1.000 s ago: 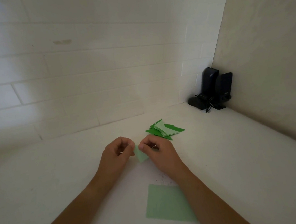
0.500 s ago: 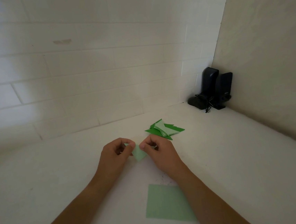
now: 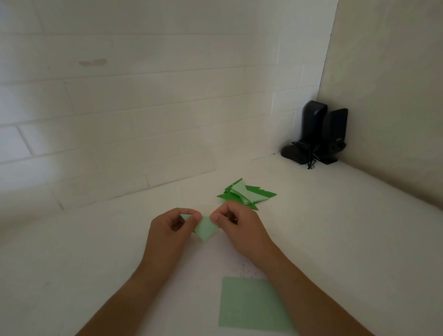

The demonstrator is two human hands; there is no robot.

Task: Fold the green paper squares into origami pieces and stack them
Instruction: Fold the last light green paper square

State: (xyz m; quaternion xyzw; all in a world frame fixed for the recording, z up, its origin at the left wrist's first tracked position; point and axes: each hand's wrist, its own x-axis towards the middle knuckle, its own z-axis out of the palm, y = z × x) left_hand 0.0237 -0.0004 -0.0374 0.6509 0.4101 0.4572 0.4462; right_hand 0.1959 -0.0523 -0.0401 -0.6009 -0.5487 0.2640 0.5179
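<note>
1. Both hands meet over the white counter (image 3: 356,236), fingers curled in, sharing one small folded green paper piece (image 3: 206,230).
2. Left hand (image 3: 167,235) pinches the piece's left edge between thumb and forefinger; its other fingers are tucked under the palm.
3. Right hand (image 3: 241,229) pinches the right edge the same way, thumb tip close to the left thumb, the other fingers curled tight.
4. Between the two grips the folded green paper piece hangs with a corner pointing down toward the person, pale side showing. Whether it touches the counter cannot be told.
5. Just beyond the right hand lies a loose stack of finished green origami pieces (image 3: 247,193), dark and pale layers overlapping and fanned out at angles on the counter.
6. Nearer the person, a flat, unfolded green paper square (image 3: 247,305) lies on the counter, its right side covered by the right forearm.
7. Far in the corner, where the tiled wall (image 3: 128,109) meets the plain side wall, two black speakers (image 3: 319,131) stand close together, with a tangled cord at their base.
</note>
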